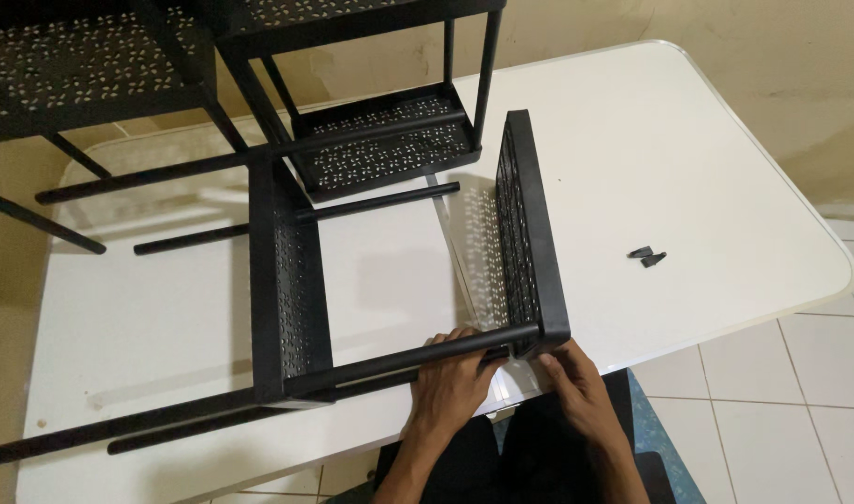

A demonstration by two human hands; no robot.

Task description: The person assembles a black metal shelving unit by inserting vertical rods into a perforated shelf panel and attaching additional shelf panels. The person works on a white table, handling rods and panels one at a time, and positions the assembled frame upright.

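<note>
A black metal rack lies on its side on the white table [707,168]. Two perforated black shelves stand on edge: one shelf [530,233] on the right and another shelf [287,289] on the left. A black pole [390,359] runs between their near corners. My left hand [455,378] grips this pole close to the right shelf. My right hand [572,378] holds the near corner of the right shelf, where the pole meets it.
A second black shelf rack [390,140] stands upside down at the table's far side, with more perforated shelves at top left. Loose black poles [380,201] lie across the table. Two small black plastic pieces [648,255] rest at the right. Tiled floor lies beyond the right edge.
</note>
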